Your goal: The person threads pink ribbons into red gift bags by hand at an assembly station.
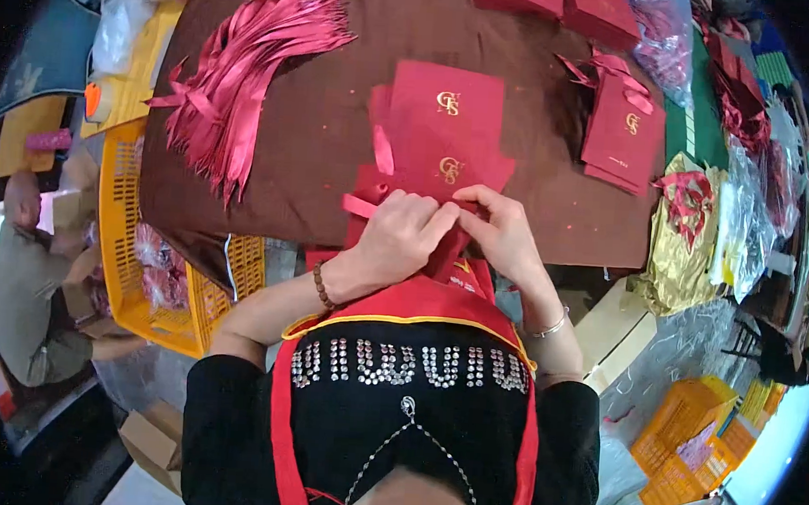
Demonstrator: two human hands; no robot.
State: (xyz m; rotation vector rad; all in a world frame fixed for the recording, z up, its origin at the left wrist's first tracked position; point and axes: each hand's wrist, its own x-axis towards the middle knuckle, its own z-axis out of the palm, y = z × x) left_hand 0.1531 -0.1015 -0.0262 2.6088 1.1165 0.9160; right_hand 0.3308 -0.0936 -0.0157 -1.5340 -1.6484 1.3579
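At the table's near edge, my left hand (402, 231) has its fingers curled closed over a red card with a gold emblem (450, 169), a pink-red ribbon (361, 205) sticking out beside it. My right hand (501, 232) pinches thumb to forefinger at the card's lower edge, close to the left fingertips. What lies between those fingers is too small to make out. Just beyond, another red card (448, 107) lies flat, partly overlapped by the nearer one, with a ribbon strip along its left side.
A bundle of pink-red ribbons (249, 72) lies at the table's left. Several ribboned red cards (623, 132) are stacked on the right, and more red stacks (559, 1) stand at the far edge. A yellow crate (118, 235) stands left, where another person (37, 276) sits.
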